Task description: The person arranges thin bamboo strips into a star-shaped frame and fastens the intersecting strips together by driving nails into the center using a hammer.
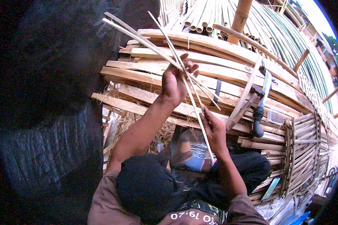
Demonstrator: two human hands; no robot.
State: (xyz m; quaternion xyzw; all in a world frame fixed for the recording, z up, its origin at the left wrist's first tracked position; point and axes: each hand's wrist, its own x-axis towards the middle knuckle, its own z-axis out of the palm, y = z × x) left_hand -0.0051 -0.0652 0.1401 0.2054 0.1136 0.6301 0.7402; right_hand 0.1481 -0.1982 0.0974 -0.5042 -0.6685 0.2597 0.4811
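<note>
My left hand is raised palm up over the slats, its fingers curled around several thin bamboo strips. The strips cross one another at the palm, and their far ends stick out to the upper left. Lower and to the right, my right hand pinches a long pale bamboo strip between thumb and fingers. That strip slants from the upper left, past the left hand, down toward my lap. Exactly how the fingers of each hand lie on the strips is partly hidden.
Split bamboo slats form a rough bench before me. On it lie a hammer, a long knife with a dark handle and a clear plastic box. Bamboo poles are stacked behind; shavings lie below.
</note>
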